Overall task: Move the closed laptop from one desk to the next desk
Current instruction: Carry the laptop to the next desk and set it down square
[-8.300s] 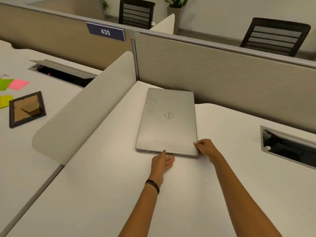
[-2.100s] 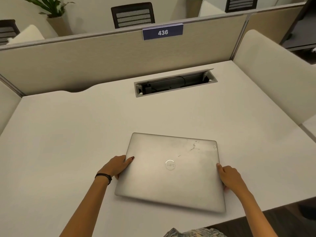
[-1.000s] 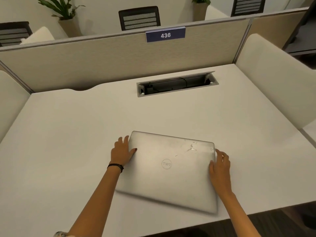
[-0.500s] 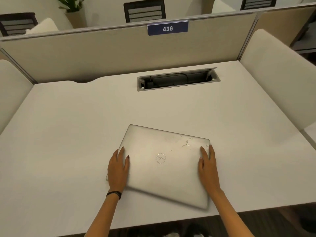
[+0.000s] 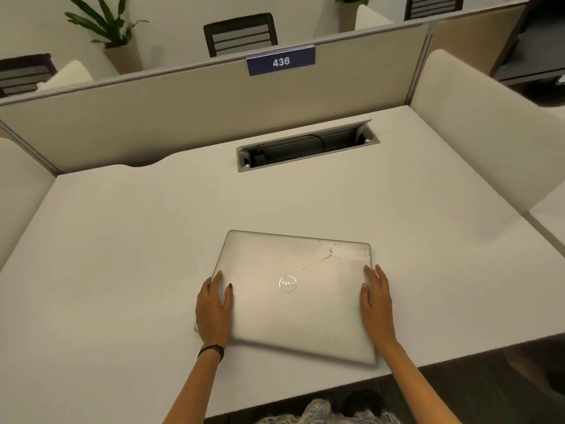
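The closed silver laptop (image 5: 293,295) lies flat on the white desk (image 5: 122,255) under the sign 436 (image 5: 280,61), close to the front edge and turned a little clockwise. My left hand (image 5: 214,310) lies flat over its left edge, fingers straight and thumb on the lid. On the lid's right edge rests my right hand (image 5: 376,304), also flat with fingers pointing away from me. Neither hand curls around the laptop. Its near edge looks blurred.
An open cable tray (image 5: 305,145) is sunk into the desk behind the laptop. Beige partitions (image 5: 171,117) close the back, and rounded side dividers (image 5: 477,142) stand right and left. The desk's front edge (image 5: 458,359) runs just under the laptop's near right corner.
The laptop came from desk 435 to desk 436. Over the last second my hands went from holding its side edges to lying flat on the lid, and it slid slightly left.
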Demonstrator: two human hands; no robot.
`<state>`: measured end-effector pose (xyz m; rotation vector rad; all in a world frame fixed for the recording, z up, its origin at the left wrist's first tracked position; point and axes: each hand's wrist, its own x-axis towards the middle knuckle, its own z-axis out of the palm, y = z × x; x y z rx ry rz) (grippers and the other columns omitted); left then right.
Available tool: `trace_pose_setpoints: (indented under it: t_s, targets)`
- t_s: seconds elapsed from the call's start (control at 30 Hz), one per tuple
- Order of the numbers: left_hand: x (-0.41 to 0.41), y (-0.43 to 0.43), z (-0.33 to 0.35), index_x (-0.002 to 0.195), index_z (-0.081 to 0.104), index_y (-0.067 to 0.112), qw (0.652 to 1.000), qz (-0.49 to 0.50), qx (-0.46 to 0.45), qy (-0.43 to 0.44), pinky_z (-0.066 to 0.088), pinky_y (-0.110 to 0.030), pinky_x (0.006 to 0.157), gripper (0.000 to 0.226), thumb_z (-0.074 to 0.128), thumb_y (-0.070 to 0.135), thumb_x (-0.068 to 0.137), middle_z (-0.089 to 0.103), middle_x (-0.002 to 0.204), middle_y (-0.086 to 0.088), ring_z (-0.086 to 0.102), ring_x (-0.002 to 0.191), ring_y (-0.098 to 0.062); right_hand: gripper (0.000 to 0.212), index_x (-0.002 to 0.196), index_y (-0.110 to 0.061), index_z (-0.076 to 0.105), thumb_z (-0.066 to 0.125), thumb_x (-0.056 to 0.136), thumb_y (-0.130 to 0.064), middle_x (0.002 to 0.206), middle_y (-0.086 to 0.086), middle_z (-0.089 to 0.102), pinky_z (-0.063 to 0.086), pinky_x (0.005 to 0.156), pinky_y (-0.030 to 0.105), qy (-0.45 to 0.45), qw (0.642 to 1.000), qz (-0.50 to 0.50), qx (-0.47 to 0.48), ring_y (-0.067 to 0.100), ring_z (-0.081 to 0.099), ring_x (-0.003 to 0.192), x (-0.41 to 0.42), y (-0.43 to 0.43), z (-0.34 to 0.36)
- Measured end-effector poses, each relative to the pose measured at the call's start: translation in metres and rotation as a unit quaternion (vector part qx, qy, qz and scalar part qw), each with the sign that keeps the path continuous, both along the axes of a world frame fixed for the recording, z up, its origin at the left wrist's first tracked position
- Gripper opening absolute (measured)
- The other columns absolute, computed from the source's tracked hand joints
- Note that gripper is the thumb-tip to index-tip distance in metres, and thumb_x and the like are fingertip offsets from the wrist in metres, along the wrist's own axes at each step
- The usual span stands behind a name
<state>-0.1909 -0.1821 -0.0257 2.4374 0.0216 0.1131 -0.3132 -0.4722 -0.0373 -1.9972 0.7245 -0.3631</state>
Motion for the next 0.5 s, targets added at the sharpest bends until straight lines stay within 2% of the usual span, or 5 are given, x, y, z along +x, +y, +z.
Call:
trace_pose_setpoints:
  t_s: [0.23, 0.3, 0.37, 0.43, 0.5]
  targets:
    - [0.0, 0.007, 0.004, 0.128, 0.052, 0.031, 0.999, 0.027, -0.027, 0.015, 0.05, -0.039, 0.088, 0.036, 0.053, 0.033, 0.091, 0.052, 0.139, 0.005, 0.054, 0.12, -0.02, 0.043, 0.141, -0.014, 0.036, 0.039, 0.098, -0.01, 0.152, 0.006, 0.03, 0.021, 0.11, 0.028, -0.004, 0.999, -0.031, 0.025, 0.012, 0.027, 0.136, -0.039, 0.027, -0.006]
    - [0.001, 0.016, 0.002, 0.121, 0.059, 0.031, 0.996, 0.024, -0.079, 0.023, 0.045, -0.033, 0.092, 0.029, 0.053, 0.027, 0.092, 0.053, 0.138, 0.005, 0.053, 0.121, -0.018, 0.042, 0.139, -0.014, 0.039, 0.04, 0.097, -0.009, 0.15, 0.007, 0.033, 0.022, 0.11, 0.029, -0.012, 0.998, -0.06, 0.028, 0.009, 0.028, 0.133, -0.047, 0.037, -0.007]
    - [0.001, 0.026, 0.002, 0.115, 0.063, 0.029, 0.985, 0.019, -0.165, 0.038, 0.04, -0.03, 0.099, 0.027, 0.052, 0.019, 0.093, 0.058, 0.133, 0.005, 0.052, 0.123, -0.016, 0.041, 0.138, -0.013, 0.041, 0.04, 0.097, -0.009, 0.149, 0.008, 0.036, 0.024, 0.11, 0.031, -0.018, 0.996, -0.084, 0.035, 0.013, 0.032, 0.133, -0.051, 0.044, -0.006]
    - [-0.001, 0.035, 0.002, 0.115, 0.064, 0.027, 0.97, 0.013, -0.235, 0.053, 0.04, -0.029, 0.102, 0.029, 0.051, 0.013, 0.094, 0.061, 0.126, 0.007, 0.053, 0.122, -0.014, 0.041, 0.138, -0.011, 0.041, 0.041, 0.097, -0.009, 0.147, 0.008, 0.039, 0.027, 0.11, 0.032, -0.025, 0.993, -0.106, 0.042, 0.02, 0.036, 0.134, -0.05, 0.048, -0.004]
    - [-0.003, 0.041, 0.001, 0.118, 0.063, 0.025, 0.963, -0.002, -0.265, 0.055, 0.04, -0.026, 0.103, 0.031, 0.05, 0.01, 0.094, 0.061, 0.125, 0.01, 0.053, 0.122, -0.01, 0.041, 0.138, -0.011, 0.041, 0.041, 0.097, -0.009, 0.144, 0.008, 0.044, 0.029, 0.109, 0.032, -0.036, 0.99, -0.126, 0.054, 0.021, 0.04, 0.131, -0.048, 0.049, -0.002]
